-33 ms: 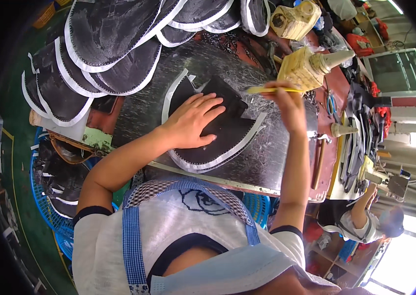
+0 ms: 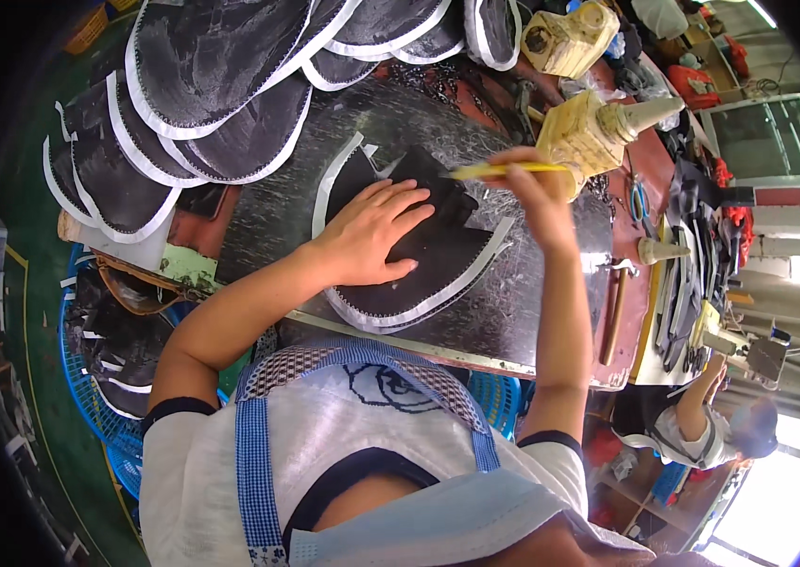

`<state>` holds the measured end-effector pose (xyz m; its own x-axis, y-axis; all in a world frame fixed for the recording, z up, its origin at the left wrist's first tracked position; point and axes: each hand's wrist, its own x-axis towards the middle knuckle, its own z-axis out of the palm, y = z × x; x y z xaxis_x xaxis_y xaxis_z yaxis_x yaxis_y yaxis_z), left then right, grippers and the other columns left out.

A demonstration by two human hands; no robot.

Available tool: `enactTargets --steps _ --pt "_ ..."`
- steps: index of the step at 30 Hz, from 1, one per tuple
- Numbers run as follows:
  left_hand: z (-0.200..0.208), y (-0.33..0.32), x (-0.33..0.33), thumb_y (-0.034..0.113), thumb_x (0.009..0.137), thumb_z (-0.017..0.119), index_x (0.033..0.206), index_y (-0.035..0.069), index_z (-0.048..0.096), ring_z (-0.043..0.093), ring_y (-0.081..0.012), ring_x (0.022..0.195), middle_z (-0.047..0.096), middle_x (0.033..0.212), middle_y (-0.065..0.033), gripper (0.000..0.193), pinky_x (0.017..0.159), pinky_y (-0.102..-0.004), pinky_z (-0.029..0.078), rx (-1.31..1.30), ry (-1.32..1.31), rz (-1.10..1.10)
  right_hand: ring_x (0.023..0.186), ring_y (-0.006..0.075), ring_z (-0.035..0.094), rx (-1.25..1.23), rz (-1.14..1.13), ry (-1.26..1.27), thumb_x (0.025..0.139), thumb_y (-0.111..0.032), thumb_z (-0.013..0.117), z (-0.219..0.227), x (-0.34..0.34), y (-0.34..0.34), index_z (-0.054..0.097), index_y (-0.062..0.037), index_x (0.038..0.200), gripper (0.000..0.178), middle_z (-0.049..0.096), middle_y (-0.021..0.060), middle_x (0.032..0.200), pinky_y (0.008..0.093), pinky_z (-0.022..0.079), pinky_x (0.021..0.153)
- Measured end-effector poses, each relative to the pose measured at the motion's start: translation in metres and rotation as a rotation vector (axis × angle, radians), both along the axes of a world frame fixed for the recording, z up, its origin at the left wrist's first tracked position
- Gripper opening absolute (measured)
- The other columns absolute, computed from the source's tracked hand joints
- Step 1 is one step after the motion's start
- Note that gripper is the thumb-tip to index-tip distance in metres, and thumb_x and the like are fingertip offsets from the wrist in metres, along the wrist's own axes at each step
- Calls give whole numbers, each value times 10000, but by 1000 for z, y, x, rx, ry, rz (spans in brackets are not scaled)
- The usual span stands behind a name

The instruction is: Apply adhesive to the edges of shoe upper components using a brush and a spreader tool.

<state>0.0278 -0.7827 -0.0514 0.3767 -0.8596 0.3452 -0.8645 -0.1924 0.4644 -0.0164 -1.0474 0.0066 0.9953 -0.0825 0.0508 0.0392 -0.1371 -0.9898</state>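
Note:
My left hand [image 2: 371, 231] lies flat with fingers spread on a curved black shoe-upper piece [image 2: 438, 255] that has a white stitched band along its rim. In my right hand [image 2: 543, 197] is a slim yellow-handled brush [image 2: 490, 172], gripped between the fingers. The brush's tip reaches over the dark upper part of the piece; whether it touches cannot be made out. Just beyond that hand stands a stained yellow bottle [image 2: 575, 137] with a cone-shaped nozzle.
Similar white-edged pieces [image 2: 220, 71] overlap at the far left of the scuffed worktop [image 2: 267, 217]. Scissors [image 2: 639, 200] and a hammer [image 2: 617, 312] lie on the right. A second yellow container [image 2: 570, 40] stands behind. Blue basket [image 2: 74, 340] is at left; another person [image 2: 702, 425] sits at right.
My right hand has moved slightly left and nearer to me, carrying the brush tip over the black piece. My left hand stays in place.

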Motion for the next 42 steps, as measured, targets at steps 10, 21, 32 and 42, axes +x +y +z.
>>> enactTargets --steps 10,21,32,42 --pt "2 0 0 291 709 728 1289 13 509 374 -324 1326 441 1369 -149 680 1132 -469 271 -16 33 1 743 117 648 -358 22 101 908 -131 653 -32 65 43 610 32 951 174 675 79 824 253 524 693" --pt "0 -2 -1 331 733 725 1236 28 553 419 -316 1277 494 1311 -127 612 1114 -449 302 -46 7 48 501 122 567 -229 -295 358 923 -321 618 -36 4 -29 649 29 785 377 616 76 609 238 414 465" --pt "-2 34 -6 287 751 767 1177 134 635 308 -415 1330 362 1403 -195 470 1113 -529 234 -54 -37 404 607 103 558 -343 -229 424 949 -275 573 -33 25 -26 640 18 887 307 635 74 705 235 424 564" --pt "1 35 -15 293 650 845 1339 187 493 395 -395 1217 372 1331 -210 781 1002 -501 308 -85 68 570 608 81 542 -359 -46 211 902 -218 608 -21 25 33 636 -19 838 211 601 8 694 238 429 572"
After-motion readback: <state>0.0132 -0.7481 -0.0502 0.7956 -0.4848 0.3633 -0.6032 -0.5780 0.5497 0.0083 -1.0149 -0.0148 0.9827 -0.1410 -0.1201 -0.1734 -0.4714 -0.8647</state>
